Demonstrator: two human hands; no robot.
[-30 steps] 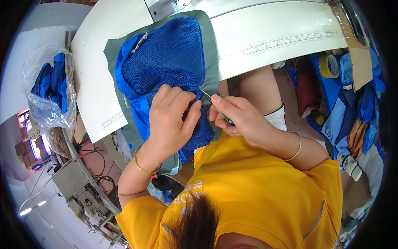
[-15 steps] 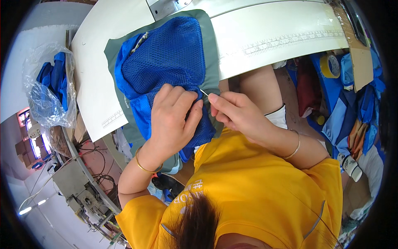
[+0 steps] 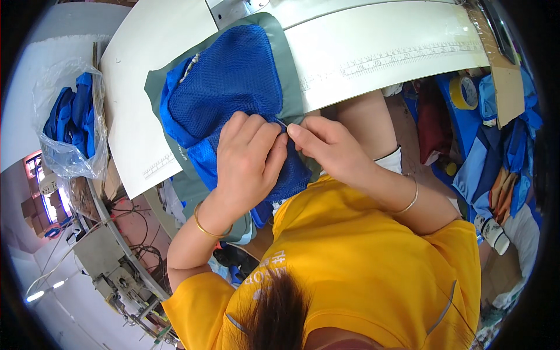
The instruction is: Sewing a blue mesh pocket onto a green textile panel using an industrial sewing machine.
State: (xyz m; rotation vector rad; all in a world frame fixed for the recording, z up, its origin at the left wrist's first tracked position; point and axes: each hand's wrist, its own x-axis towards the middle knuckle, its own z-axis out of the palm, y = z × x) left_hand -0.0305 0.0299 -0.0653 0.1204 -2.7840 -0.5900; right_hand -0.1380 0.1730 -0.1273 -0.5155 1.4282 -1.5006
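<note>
A blue mesh fabric piece (image 3: pixel 230 79) with a grey-green border (image 3: pixel 291 87) lies partly on the white table, its near end hanging over the edge towards my lap. My left hand (image 3: pixel 248 154) is closed on the mesh near its right side, with fingers bent and thumb pressed in. Close beside it, my right hand (image 3: pixel 331 143) pinches a thin, pale, stick-like thing (image 3: pixel 281 122). Its tip meets the fabric by my left fingertips; whether it goes through the cloth is too small to tell. A whitish cord (image 3: pixel 190 67) shows at the piece's upper left.
The white table (image 3: pixel 396 35) carries a printed ruler scale along its near edge. A metal machine part (image 3: pixel 236 10) stands at the far edge. Left is a clear plastic bag (image 3: pixel 70 125) of blue cloth. To the right hang blue fabrics, a yellow tape roll (image 3: pixel 463 92) and cardboard (image 3: pixel 508 96).
The fabric has shifted slightly left. My right hand has moved a little left and up, nearer my left fingers, and less of the thin pale thing shows.
</note>
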